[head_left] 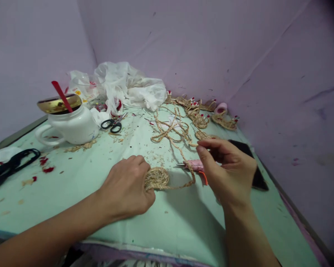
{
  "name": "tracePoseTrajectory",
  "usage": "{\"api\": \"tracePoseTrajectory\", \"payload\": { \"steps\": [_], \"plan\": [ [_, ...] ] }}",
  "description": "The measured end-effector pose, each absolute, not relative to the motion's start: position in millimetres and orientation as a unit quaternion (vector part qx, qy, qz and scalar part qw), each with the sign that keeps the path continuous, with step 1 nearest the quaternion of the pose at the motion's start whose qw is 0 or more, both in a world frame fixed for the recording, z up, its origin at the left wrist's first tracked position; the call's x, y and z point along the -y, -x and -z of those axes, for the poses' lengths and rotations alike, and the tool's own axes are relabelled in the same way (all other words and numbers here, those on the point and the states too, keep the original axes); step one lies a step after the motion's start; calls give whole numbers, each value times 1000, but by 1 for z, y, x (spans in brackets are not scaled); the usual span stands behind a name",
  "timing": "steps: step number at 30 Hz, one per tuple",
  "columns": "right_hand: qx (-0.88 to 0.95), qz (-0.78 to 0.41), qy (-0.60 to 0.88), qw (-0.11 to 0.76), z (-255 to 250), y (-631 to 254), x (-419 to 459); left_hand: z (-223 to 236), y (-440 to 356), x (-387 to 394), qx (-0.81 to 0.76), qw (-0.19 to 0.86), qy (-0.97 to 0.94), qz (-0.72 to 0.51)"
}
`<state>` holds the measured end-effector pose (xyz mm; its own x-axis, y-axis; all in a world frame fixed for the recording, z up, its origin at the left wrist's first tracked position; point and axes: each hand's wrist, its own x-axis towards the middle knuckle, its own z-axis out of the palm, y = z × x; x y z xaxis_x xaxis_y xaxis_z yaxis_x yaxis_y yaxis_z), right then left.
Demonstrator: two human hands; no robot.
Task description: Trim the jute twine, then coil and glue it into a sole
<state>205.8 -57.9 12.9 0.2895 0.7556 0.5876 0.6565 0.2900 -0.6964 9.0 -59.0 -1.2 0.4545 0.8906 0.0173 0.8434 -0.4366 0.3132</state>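
My left hand [128, 187] rests on the green table cover [72, 193], its fingers closed on the edge of a flat coil of braided jute rope [158, 177]. The loose rope [172, 129] runs from the coil back across the table in loops. My right hand [228, 168] hovers to the right of the coil, fingers curled around a pink glue gun [193, 165] with an orange trigger. The gun's metal tip points left toward the coil, a short way off it.
A white pot [72, 126] with a gold lid and a red stick stands at the back left, black scissors [113, 124] beside it. Plastic bags [128, 87] lie at the back. Several finished jute pieces [200, 111] line the right wall; a dark phone [252, 165] lies behind my right hand. Black straps [11, 167] lie far left.
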Motion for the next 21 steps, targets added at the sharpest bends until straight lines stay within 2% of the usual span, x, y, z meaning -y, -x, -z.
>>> {"api": "tracePoseTrajectory", "payload": {
  "steps": [4,8,11,21],
  "plan": [
    [523,-2,611,595,-15,-210,55,-14,4,45,-593,149,-762,-213],
    [487,-20,615,620,-19,-212,56,-25,12,36,-623,193,-684,-326],
    [489,-24,621,612,-19,-210,58,-24,12,36,-611,243,-670,-344],
    [471,-11,635,613,-16,-211,60,-17,16,41,-628,282,-620,-377]
  ]
}}
